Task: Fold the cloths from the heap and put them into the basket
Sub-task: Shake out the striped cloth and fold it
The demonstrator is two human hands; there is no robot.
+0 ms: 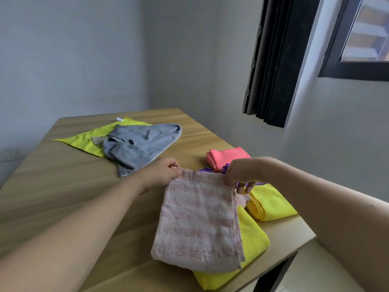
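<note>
A folded pale pink striped towel hangs over the near right part of the wooden table. My left hand pinches its top left corner, and my right hand pinches its top right corner. The towel's lower end lies over a folded yellow cloth. Behind it are a second folded yellow cloth, a purple cloth mostly hidden, and a folded coral pink cloth. At the far left, a crumpled grey towel lies on a flat lime-green cloth. No basket is in view.
The table's right edge runs close to the folded cloths, with floor beyond it. A wall stands behind the table, and a dark curtain hangs beside a window at the upper right.
</note>
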